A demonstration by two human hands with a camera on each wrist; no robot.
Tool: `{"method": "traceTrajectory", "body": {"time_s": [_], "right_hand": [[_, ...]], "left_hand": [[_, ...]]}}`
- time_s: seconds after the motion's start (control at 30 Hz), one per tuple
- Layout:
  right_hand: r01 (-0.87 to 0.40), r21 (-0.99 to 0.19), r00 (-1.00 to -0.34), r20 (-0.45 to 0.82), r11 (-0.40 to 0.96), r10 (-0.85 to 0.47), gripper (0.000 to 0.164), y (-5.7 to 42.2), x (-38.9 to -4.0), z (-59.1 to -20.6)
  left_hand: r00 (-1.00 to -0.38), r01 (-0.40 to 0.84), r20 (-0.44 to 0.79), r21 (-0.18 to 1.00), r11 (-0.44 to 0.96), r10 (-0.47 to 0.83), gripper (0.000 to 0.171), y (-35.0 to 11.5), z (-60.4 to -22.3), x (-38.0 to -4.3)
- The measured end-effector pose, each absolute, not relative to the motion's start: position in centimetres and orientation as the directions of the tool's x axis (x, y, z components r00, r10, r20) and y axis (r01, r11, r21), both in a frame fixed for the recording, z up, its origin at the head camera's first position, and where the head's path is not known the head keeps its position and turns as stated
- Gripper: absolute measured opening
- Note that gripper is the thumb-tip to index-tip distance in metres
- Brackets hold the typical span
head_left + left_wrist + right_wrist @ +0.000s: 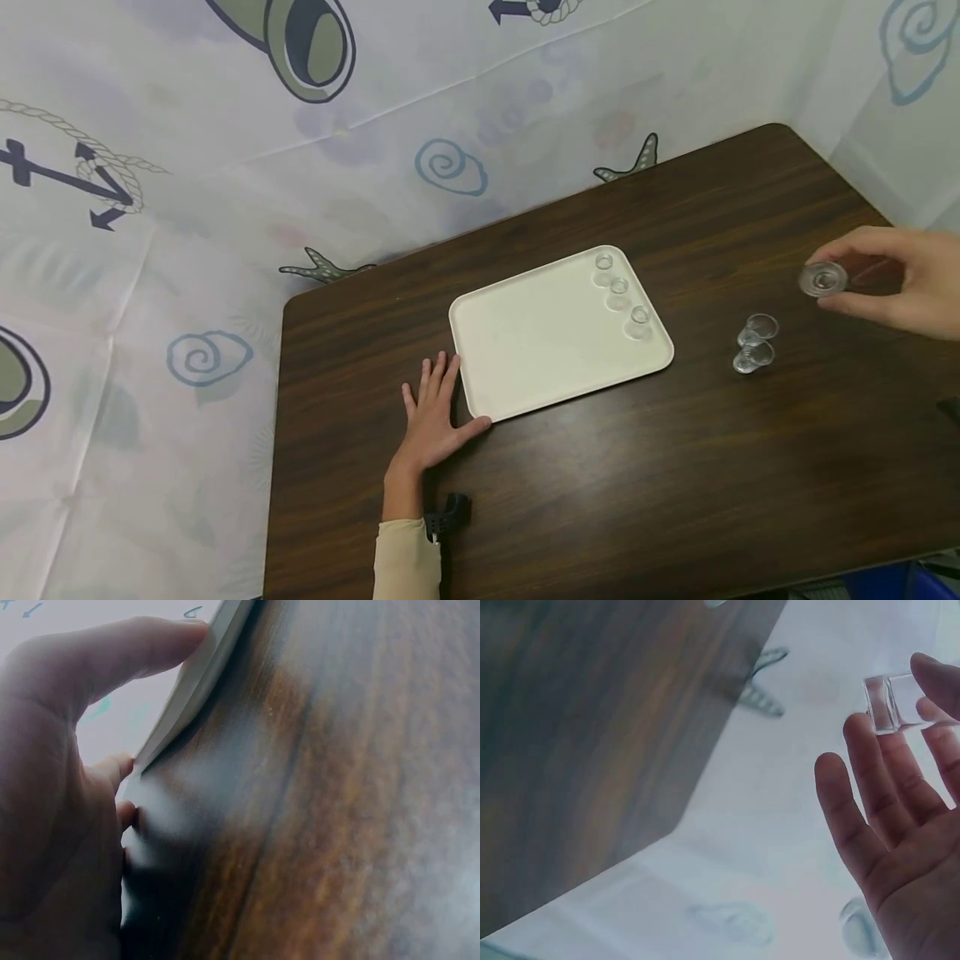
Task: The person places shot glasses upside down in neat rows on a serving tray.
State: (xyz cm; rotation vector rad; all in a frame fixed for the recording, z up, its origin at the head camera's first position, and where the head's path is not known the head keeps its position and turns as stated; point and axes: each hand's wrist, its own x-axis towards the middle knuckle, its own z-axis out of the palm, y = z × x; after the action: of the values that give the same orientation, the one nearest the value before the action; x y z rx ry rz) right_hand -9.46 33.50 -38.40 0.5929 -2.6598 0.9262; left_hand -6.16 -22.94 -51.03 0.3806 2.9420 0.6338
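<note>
My right hand [918, 279] is raised above the table's right side and pinches a clear shot glass [823, 279] between thumb and fingers. The right wrist view shows the thick base of that shot glass [883, 705] jutting past the fingertips. My left hand [431, 425] lies at the near left corner of a white tray [540, 333], fingers straight and spread, its thumb on the rim. Three small clear glasses [618, 286] stand in a row along the tray's right side. Two more clear glasses [753, 357] are on the table between the tray and my right hand.
The dark wood-grain table [585, 492] stands against a patterned wall covering [360, 142] at its back and left. A black wrist device [450, 515] sits beside my left sleeve. Something blue [881, 583] shows below the table's near right edge.
</note>
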Motion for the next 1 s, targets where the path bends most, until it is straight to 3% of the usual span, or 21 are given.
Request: {"method": "traceTrajectory", "body": {"time_s": [0.17, 0.37, 0.73, 1.0], "right_hand": [[-0.556, -0.379, -0.830, 0.296, 0.740, -0.472, 0.049, 29.6, -10.8, -35.5], [-0.616, -0.289, -0.786, 0.158, 0.733, -0.598, 0.034, 24.7, -12.3, -34.2], [-0.725, -0.188, -0.683, 0.075, 0.663, -0.726, 0.028, 17.6, -15.7, -35.4], [-0.732, -0.135, -0.672, -0.014, 0.667, -0.740, 0.025, 13.8, -17.8, -36.8]], "left_hand": [[-0.964, 0.214, -0.059, 0.414, 0.885, 0.260, 0.101, -23.0, -50.9, -6.1], [-0.962, 0.219, -0.059, 0.424, 0.879, 0.268, 0.101, -22.8, -50.7, -6.0], [-0.964, 0.203, -0.070, 0.427, 0.881, 0.256, 0.101, -23.0, -50.8, -5.8], [-0.961, 0.214, -0.067, 0.435, 0.875, 0.268, 0.101, -23.0, -50.8, -6.1]]}}
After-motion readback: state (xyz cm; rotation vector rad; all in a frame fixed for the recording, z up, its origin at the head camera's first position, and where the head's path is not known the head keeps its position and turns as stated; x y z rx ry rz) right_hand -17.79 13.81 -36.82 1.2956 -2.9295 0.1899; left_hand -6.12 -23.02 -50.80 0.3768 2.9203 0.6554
